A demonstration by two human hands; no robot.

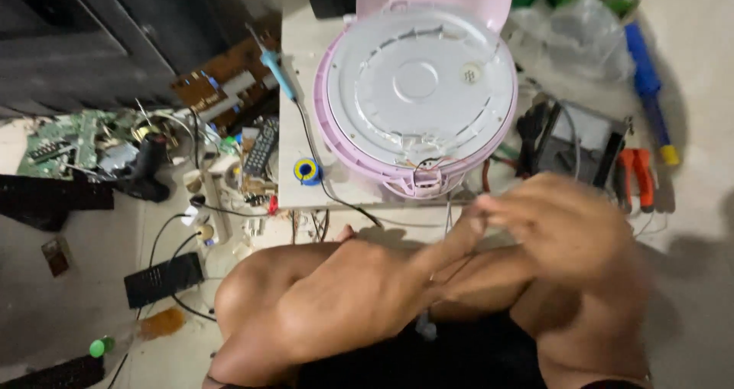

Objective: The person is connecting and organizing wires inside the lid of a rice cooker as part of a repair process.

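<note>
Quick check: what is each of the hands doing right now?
Left hand: blurred, grip cannot be told.
Right hand: blurred, grip cannot be told.

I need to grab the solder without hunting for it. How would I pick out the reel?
Find the pink cooker upturned on the pale board. Left of its rim lies the solder reel: small, round, blue and yellow, beside a black cable.

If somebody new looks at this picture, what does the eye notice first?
First, the large pink appliance lying upturned on the small white board, its grey round base showing. Next, the person's blurred hands meeting just below it. A blue soldering iron lies beside the appliance.
</note>
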